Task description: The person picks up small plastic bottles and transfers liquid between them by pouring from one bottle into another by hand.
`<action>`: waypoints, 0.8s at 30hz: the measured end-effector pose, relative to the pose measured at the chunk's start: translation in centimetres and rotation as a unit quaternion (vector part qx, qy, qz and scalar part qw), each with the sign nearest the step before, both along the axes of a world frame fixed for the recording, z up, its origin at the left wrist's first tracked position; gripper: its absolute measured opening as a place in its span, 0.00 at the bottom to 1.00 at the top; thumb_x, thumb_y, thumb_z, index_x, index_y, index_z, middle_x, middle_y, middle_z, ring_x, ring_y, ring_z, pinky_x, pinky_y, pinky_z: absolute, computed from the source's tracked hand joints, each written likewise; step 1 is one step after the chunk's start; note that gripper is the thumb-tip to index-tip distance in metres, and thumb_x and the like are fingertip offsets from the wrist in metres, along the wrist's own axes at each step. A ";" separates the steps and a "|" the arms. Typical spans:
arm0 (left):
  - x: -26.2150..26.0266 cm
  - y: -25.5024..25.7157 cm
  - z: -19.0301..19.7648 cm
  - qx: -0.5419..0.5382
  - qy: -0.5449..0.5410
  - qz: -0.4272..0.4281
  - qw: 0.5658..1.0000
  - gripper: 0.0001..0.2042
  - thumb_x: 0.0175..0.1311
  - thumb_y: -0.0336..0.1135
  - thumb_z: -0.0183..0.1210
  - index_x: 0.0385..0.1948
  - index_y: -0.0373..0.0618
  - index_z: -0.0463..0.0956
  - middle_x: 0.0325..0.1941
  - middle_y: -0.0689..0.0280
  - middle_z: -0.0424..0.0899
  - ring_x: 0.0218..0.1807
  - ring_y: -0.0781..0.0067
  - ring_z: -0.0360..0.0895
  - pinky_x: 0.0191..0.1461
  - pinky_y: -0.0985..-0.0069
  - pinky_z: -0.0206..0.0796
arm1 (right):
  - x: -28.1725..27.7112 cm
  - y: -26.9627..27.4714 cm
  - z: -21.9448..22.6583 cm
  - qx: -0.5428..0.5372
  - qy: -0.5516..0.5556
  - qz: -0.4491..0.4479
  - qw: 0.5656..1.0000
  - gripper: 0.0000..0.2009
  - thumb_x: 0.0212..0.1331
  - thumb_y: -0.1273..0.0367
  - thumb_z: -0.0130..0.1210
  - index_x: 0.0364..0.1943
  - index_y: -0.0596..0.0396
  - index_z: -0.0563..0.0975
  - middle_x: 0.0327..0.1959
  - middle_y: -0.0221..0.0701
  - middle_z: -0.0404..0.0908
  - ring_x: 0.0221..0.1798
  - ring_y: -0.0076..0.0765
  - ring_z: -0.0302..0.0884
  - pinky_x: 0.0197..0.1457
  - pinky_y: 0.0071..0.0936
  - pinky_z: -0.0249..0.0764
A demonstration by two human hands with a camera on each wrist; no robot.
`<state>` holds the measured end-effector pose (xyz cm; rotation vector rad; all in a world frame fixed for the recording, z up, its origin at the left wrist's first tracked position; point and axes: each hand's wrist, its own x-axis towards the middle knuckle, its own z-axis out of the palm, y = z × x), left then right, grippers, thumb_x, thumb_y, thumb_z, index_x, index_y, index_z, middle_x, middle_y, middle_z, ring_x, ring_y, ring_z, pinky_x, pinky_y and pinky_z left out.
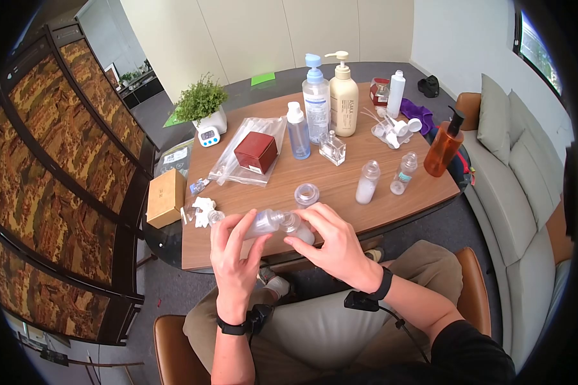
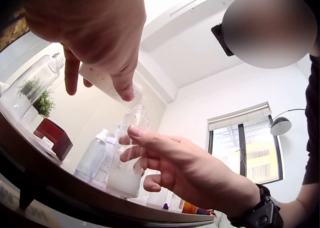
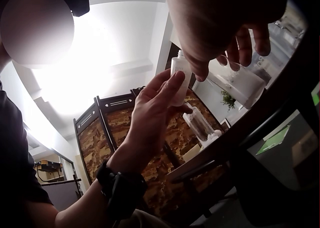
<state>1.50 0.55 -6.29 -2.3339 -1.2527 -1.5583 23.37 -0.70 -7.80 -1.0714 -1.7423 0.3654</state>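
My left hand (image 1: 234, 253) grips a small translucent bottle (image 1: 262, 223) and holds it tilted to the right. The bottle's neck meets the mouth of a clear bottle (image 2: 125, 170) standing near the table's front edge. Whitish contents fill the lower part of that clear bottle. My right hand (image 1: 340, 250) holds it around its upper body, thumb on the near side and fingers behind, as the left wrist view shows. Another clear bottle (image 2: 32, 85), without a cap, stands just left of my left hand. Behind the two joined bottles sits a round clear jar (image 1: 307, 194).
Two small bottles (image 1: 367, 183) with whitish contents stand to the right, near an amber pump bottle (image 1: 444, 146). Tall pump bottles (image 1: 343, 102), a glass perfume bottle (image 1: 332, 149) and a dark red box (image 1: 256, 153) are farther back. A cardboard box (image 1: 166, 197) lies left.
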 end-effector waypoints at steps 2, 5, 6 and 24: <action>0.0 -0.1 0.1 -0.003 0.001 0.004 1.000 0.29 0.56 0.25 0.81 0.63 0.45 0.88 0.53 0.58 0.85 0.55 0.53 0.82 0.59 0.56 0.77 | 0.0 -0.1 0.1 -0.002 -0.002 0.001 1.000 0.22 0.67 0.63 0.76 0.58 0.61 0.84 0.49 0.39 0.83 0.50 0.53 0.86 0.52 0.45 0.84; -0.1 -0.1 0.1 -0.002 0.004 0.010 1.000 0.29 0.57 0.26 0.81 0.64 0.46 0.88 0.55 0.58 0.85 0.56 0.51 0.81 0.62 0.55 0.75 | 0.0 -0.1 0.2 -0.004 -0.002 0.005 1.000 0.22 0.67 0.63 0.76 0.58 0.60 0.84 0.49 0.39 0.83 0.51 0.53 0.86 0.52 0.46 0.84; -0.1 -0.1 0.1 0.002 0.007 0.011 1.000 0.29 0.57 0.26 0.81 0.64 0.46 0.87 0.55 0.58 0.85 0.57 0.51 0.81 0.62 0.55 0.76 | 0.0 -0.1 0.2 -0.004 -0.003 0.005 1.000 0.22 0.67 0.63 0.76 0.58 0.60 0.84 0.49 0.39 0.83 0.51 0.53 0.86 0.53 0.46 0.84; -0.2 -0.1 0.3 0.009 0.024 0.024 0.999 0.28 0.58 0.25 0.80 0.64 0.47 0.88 0.58 0.58 0.85 0.59 0.50 0.81 0.64 0.54 0.76 | -0.1 -0.3 0.4 -0.007 -0.006 0.007 1.000 0.22 0.67 0.62 0.76 0.58 0.60 0.84 0.49 0.38 0.82 0.53 0.52 0.85 0.53 0.46 0.84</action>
